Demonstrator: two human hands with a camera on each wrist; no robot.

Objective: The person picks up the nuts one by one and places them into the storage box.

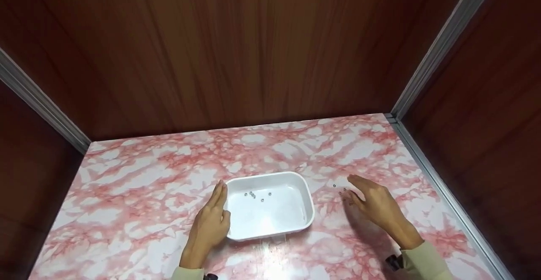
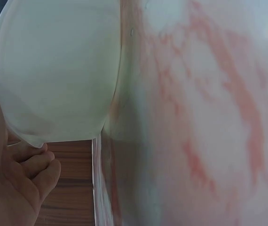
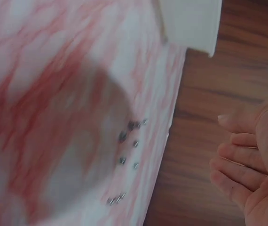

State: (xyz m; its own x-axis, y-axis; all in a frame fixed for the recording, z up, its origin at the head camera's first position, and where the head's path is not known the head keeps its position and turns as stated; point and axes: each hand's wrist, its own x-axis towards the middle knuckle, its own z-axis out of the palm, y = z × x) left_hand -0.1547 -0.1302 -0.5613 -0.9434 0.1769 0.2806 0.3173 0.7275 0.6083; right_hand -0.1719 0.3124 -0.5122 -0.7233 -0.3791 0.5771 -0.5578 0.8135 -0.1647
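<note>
Small metal pieces [image 1: 334, 186] lie just left, by the fingertips of the nearer right hand [image 1: 374, 202], fingers relaxed; the left hand [image 1: 210, 225], fingers extended, touches the tray [image 1: 274, 218].

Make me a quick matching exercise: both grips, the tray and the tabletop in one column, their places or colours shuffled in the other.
1. Left grip
2. Right grip
3. Tray
4. Tabletop

A. Marbled pink and white
B. Against the tray's left side
C. White, with small metal pieces inside
D. Right of the tray, near loose metal pieces

Pairs: 1-B, 2-D, 3-C, 4-A
</note>
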